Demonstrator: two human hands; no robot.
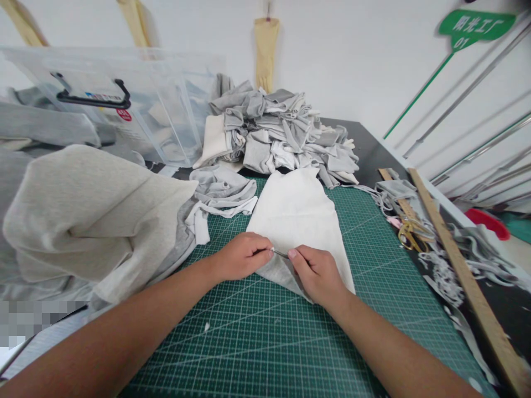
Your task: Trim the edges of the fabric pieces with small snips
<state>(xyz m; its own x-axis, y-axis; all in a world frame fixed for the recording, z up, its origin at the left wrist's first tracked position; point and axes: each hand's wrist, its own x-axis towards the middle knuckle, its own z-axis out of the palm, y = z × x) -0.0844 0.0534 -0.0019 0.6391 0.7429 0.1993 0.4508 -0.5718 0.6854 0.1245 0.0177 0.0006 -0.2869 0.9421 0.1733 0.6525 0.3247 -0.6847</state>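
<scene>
A white fabric piece (pixel 296 207) with a grey lower edge lies on a green cutting mat (pixel 249 342) in front of me. My left hand (pixel 244 255) is closed, thumb and forefinger pinching a small bit at the fabric's near edge. Close by on the right, my right hand (pixel 317 271) pinches the same edge, its fingers curled. A thin dark grey line spans the short gap between the two pinches; whether it is the fabric's edge or a slim tool I cannot make out. Part of the fabric is hidden under both hands.
Heaped grey and white cloth pieces (pixel 286 124) stand at the back. Left lies a large light-grey fabric pile (pixel 95 215), before a clear plastic bin (pixel 166 110). To the right are gold-handled scissors (pixel 409 236), a wooden ruler (pixel 460 265) and fabric scraps (pixel 443 279).
</scene>
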